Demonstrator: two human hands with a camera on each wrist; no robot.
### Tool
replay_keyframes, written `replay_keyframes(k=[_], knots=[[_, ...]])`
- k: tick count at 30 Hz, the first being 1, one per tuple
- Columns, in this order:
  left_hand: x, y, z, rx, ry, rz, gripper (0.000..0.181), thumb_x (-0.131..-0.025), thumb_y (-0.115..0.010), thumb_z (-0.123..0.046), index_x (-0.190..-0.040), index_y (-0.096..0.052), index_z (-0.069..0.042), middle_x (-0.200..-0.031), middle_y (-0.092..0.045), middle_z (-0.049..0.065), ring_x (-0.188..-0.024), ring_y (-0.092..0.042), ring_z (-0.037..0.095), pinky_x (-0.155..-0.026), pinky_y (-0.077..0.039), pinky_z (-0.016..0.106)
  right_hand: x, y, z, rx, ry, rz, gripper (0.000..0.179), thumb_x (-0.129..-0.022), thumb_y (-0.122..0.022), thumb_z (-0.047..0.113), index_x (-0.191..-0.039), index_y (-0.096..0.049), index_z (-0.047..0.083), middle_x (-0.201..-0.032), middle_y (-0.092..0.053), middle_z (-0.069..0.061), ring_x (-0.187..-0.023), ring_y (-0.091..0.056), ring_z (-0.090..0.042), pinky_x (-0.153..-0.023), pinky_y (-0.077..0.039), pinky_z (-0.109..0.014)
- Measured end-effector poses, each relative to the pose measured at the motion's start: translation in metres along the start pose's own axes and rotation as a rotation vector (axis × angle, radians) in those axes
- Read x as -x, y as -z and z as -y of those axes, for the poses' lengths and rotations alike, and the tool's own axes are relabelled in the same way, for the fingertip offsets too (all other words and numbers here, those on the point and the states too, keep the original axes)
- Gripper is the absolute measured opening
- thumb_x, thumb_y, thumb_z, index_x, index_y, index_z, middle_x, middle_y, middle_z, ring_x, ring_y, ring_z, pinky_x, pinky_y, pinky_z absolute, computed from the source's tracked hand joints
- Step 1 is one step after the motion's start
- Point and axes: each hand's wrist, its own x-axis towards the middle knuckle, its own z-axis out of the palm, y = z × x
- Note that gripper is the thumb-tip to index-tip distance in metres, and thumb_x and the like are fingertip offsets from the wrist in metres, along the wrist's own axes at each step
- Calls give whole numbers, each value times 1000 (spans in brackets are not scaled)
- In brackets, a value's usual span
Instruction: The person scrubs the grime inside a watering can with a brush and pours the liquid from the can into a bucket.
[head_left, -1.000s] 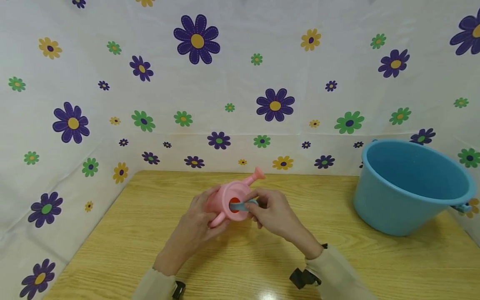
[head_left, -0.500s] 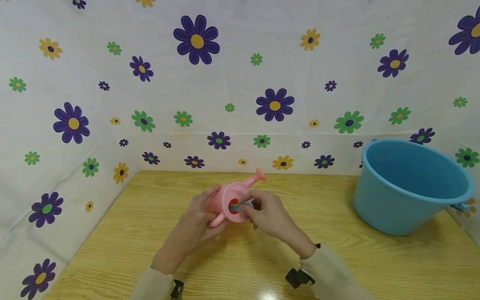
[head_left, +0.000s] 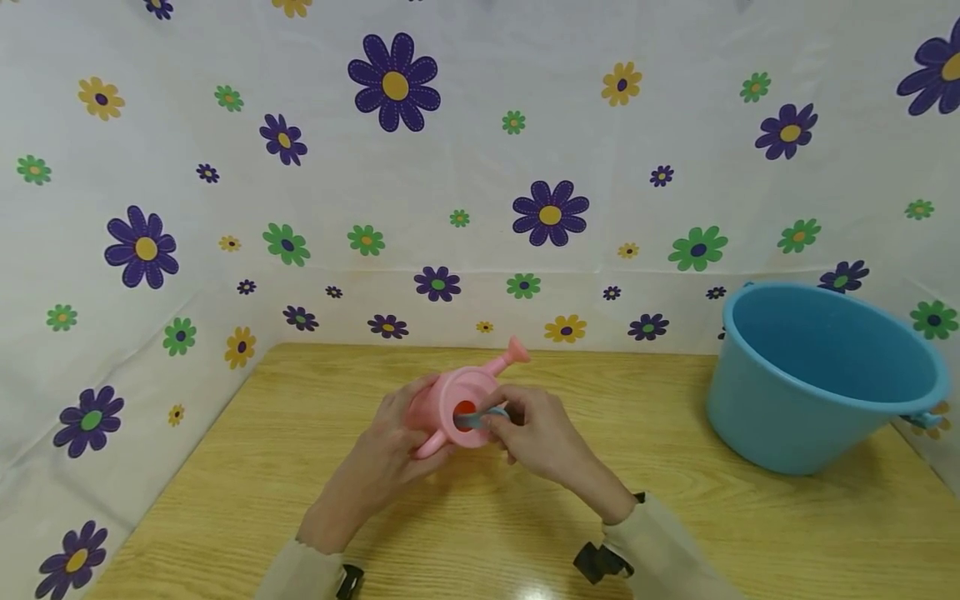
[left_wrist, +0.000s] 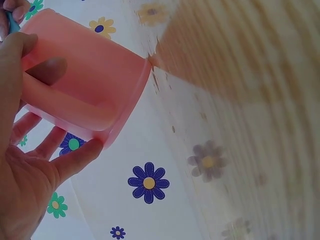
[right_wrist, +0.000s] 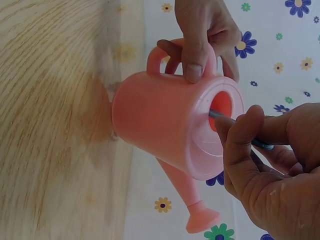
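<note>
I am apparently working one blue tool (head_left: 472, 420) inside one pink watering can (right_wrist: 155, 117), tilted over the table's (head_left: 300, 408) middle, my right hand (head_left: 543, 433) pinching the tool and my left hand (head_left: 378, 446) gripping the can, the next move likely calling for steady bracing, while one blue bucket (head_left: 780, 425) is standing at the right.

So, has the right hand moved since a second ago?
Yes, slightly: in the head view, the right hand has shifted left, away from the blue bucket, which has stayed put.

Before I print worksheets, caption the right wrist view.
The left hand grips a pink watering can; the right hand holds a blue item in its opening.
</note>
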Motion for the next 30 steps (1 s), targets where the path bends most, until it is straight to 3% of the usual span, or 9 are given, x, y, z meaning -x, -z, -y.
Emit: replay_keyframes(k=[7, 17, 30], knots=[[0, 0, 0, -10, -13, -8, 33, -87, -82, -28, -60, -67, -16, -153, -46, 11, -133, -50, 35, -101, -57, 46, 5, 10, 2, -4, -1, -5, 11, -99, -63, 5, -102, -73, 9, -70, -64, -6, -53, -56, -14, -46, -51, -23], [-1, 0, -2, -21, 12, 17, 33, -87, -82, -28, -61, -68, -15, -155, -45, 10, -135, -49, 35, -103, -56, 48, 9, 22, 1, -2, -12, -10, 9, -99, -63, 6, -101, -72, 8, -72, -65, -5, -55, -56, -13, -47, -53, -25], [0, -2, -1, -15, 3, -3, 34, -87, -82, -29, -60, -67, -15, -154, -45, 10, -134, -49, 34, -101, -57, 48, 12, 30, 2, 6, -10, -16, 11, -100, -63, 6, -104, -73, 8, -72, -65, -5, -56, -56, -13, -47, -53, -26]])
